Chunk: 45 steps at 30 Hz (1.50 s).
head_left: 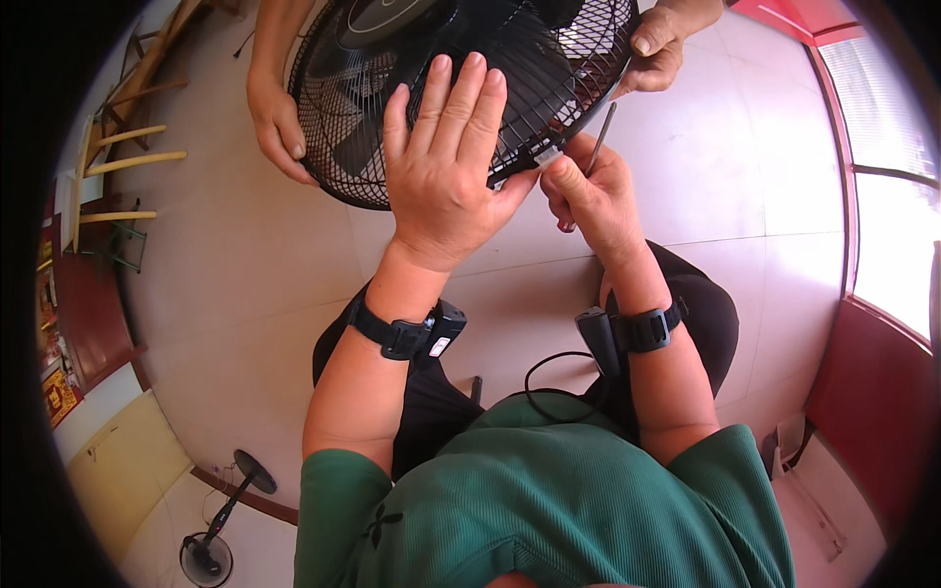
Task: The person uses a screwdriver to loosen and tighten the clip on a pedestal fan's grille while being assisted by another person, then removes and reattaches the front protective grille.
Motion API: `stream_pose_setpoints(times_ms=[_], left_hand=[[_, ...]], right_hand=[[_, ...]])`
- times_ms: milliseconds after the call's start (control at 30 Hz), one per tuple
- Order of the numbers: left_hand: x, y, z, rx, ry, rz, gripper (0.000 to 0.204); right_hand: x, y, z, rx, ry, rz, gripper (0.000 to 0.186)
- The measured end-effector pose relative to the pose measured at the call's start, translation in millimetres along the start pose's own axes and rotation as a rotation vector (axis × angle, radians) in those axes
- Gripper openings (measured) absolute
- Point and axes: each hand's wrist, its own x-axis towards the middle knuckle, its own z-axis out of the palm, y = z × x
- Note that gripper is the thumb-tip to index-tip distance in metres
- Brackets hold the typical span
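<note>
A round black fan head [549,88] with a wire grille is held up in front of me. My left hand [446,162] lies flat against the grille, fingers stretched out. At the lower right rim is my right hand [603,191], closed round a slim metal screwdriver [606,132] whose shaft points up past the fingers. The right thumb and fingertips press by a pale clip [547,157] on the rim. Another person's hands grip the fan from both sides: one hand [274,122] at the left edge, the other hand [659,49] at the right edge.
Pale floor tiles [725,147] stretch beneath the fan. Wooden stool legs [137,162] stick out at the far left. A small standing fan [221,524] is at the lower left. Red panels [877,392] with bright panes line the right. A black cable [534,377] loops near my right forearm.
</note>
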Motion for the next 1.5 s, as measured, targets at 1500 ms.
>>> stream_pose_setpoints(times_ms=[1500], left_hand=[[30.6,3.7,-16.6,0.124,-0.271,0.000,0.092]], right_hand=[[19.8,-16.0,26.5,-0.164,0.175,0.001,0.047]])
